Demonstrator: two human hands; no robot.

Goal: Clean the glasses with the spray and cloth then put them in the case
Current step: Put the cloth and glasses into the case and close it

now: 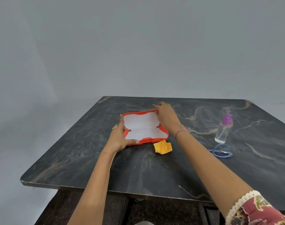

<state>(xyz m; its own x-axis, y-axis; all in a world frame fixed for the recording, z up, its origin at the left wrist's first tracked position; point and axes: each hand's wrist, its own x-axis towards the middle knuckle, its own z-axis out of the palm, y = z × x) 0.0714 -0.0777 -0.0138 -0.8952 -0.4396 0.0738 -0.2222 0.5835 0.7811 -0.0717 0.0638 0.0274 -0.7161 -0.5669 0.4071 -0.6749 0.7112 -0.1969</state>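
An orange glasses case (145,126) with a white lining lies wide open in the middle of the dark marble table (83,156). My left hand (119,138) grips its near left edge, thumb along the front rim. My right hand (166,116) pinches the far right corner of its lid. A crumpled yellow cloth (162,147) lies just in front of the case's right corner. Blue-framed glasses (221,151) rest folded on the table to the right, partly hidden by my right forearm. A clear spray bottle (223,129) with a purple top stands upright behind them.
The table's front edge runs close to me, with a dark cabinet (154,210) beneath it. A plain grey wall stands behind the table's far edge.
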